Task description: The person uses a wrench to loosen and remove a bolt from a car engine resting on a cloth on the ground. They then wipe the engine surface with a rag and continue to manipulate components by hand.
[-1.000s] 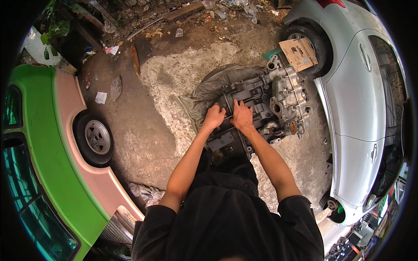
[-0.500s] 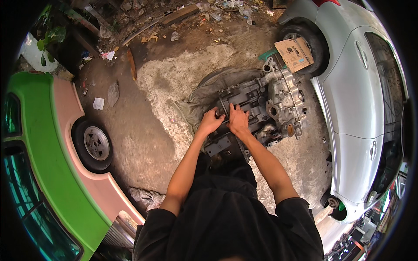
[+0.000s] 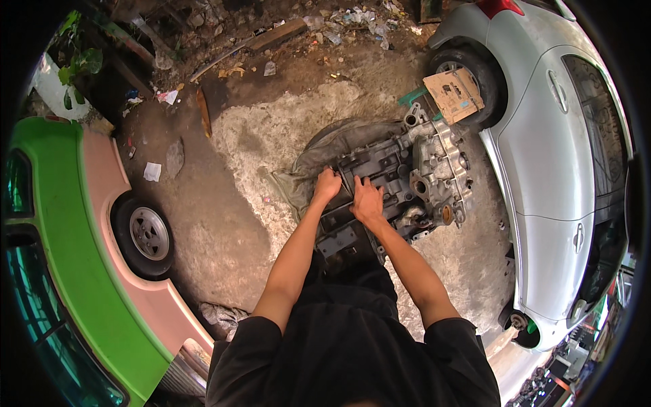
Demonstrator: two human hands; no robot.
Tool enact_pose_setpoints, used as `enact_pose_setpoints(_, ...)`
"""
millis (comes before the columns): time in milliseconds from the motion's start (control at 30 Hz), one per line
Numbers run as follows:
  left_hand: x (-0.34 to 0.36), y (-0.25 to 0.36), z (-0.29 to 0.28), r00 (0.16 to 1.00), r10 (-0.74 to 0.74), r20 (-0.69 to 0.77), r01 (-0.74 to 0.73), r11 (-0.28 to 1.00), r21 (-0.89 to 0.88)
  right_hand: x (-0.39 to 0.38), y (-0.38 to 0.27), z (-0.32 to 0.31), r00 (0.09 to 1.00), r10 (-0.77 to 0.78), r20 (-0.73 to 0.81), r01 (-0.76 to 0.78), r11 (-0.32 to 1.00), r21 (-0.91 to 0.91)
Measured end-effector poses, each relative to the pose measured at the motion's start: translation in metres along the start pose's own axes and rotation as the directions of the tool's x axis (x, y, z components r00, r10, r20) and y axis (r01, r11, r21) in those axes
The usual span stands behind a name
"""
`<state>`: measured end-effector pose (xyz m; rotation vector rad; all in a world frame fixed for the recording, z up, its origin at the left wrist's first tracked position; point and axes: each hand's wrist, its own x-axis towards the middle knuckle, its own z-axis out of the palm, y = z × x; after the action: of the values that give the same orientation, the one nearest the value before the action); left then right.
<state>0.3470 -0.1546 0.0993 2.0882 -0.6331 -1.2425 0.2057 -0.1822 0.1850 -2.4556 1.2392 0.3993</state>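
Note:
A car engine lies in front of me, with a dark block (image 3: 378, 161) and a silvery cylinder head (image 3: 437, 159) on its right side. My left hand (image 3: 327, 186) is at the block's left edge, its fingers curled together in a pinch. Whatever sits between those fingers is too small or hidden to make out. Just to the right, my right hand (image 3: 367, 201) rests on top of the block with its fingers spread and pointing away from me. Under the engine's far left side spreads a grimy grey-green cloth (image 3: 298, 182).
A green and pink vehicle (image 3: 102, 203) stands at the left, a silver car (image 3: 536, 176) at the right. Cardboard (image 3: 453, 95) leans by the silver car's wheel, over something green. Litter (image 3: 359, 24) and a wooden plank (image 3: 278, 34) lie on the far ground.
My left hand has moved slightly away from me along the block's edge, and its fingers have curled in tighter. The right hand stays on the block. The whole view has shifted a little.

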Motion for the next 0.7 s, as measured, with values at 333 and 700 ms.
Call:
enact_pose_setpoints(333,-0.016,0.013,-0.001,0.999,-0.023,-0.035,0.024,0.998,0.055,0.003,0.004,-0.003,0.999,-0.018,0.036,0.019,0.999,-0.034)
enact_pose_setpoints(700,-0.042,0.031,-0.005,0.993,0.032,-0.112,-0.014,0.987,0.163,0.004,0.001,-0.007,0.995,-0.005,0.095,0.01,0.998,-0.059)
